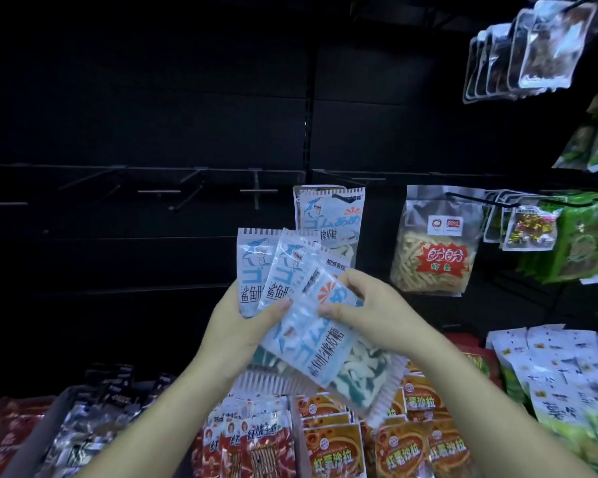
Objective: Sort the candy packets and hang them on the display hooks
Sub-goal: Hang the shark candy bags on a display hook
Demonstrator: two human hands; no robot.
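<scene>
Closest to you are your own two hands, so start there. Your left hand (242, 326) grips a fan of blue-and-white shark candy packets (273, 270), thumb pressed across the fronts and fingers wrapped behind. Your right hand (370, 312) pinches the front packet (321, 339), which sits tilted and nearly upside down, thumb on its face and fingers curled over its edge. Both hands are clamped on candy, neither one free.

Below your arms there's a bin of orange snack packs (339, 443) with red packs (252, 439) next to them, and white-and-green packs (567, 374) off to the right. None of those look like part of the job.

Up on the dark back wall, a matching shark packet (328, 215) already hangs on a hook just above your hands, and it looks like there's a second one behind it. Right of that hangs a clear bag of sticks (435, 250). To the left is a row of bare hooks (194, 191).

Progress-wise I'd call it early: a packet or two up, a whole handful to go. The tilted one probably needs turning so its hole end faces up before it goes on. I can't tell exactly how many you're holding, since they overlap.
</scene>
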